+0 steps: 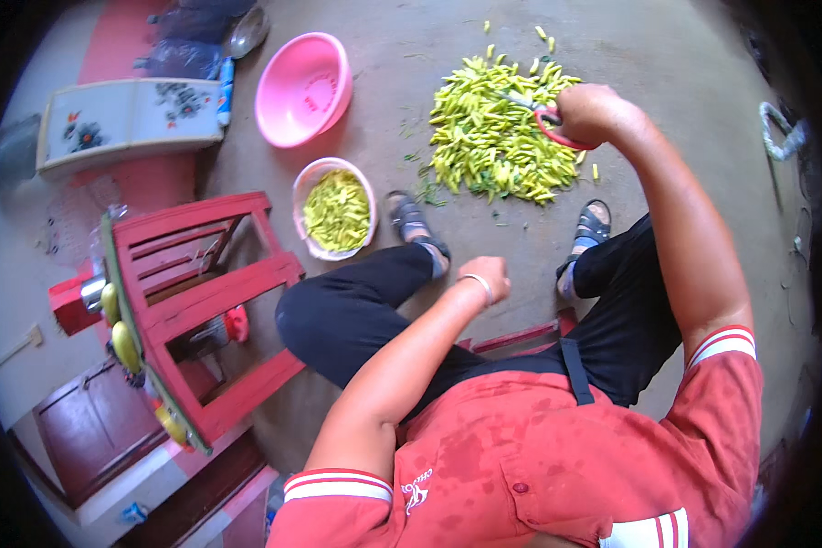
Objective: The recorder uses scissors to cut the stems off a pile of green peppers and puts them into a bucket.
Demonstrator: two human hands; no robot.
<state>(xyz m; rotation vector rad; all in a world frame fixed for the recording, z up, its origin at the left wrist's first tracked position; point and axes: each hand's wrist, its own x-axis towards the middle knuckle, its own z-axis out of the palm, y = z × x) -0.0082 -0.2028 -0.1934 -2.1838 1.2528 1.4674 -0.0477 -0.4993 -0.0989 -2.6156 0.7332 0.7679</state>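
My right hand (592, 113) grips red-handled scissors (548, 120). Their metal blades point left over a heap of small yellow-green pods (500, 137), apparently chili peppers, on the floor. Whether the blades touch the pods cannot be told. My left hand (488, 277), with a silver bangle at the wrist, is curled into a fist above the floor between my legs; nothing shows sticking out of it. By my left foot stands a pale plastic bucket (301, 222) nearly full of similar pods (337, 211). Behind it, a pink plastic basin (301, 89) holds nothing.
At left is a red wooden stand (212, 301) with a steel cup (94, 293) and yellowish fruit (125, 346) along its far edge. A white cabinet with flower prints (133, 116) stands farther back. Green leaf scraps (428, 192) lie near my sandal (411, 219). A red seat frame (514, 339) shows beneath me.
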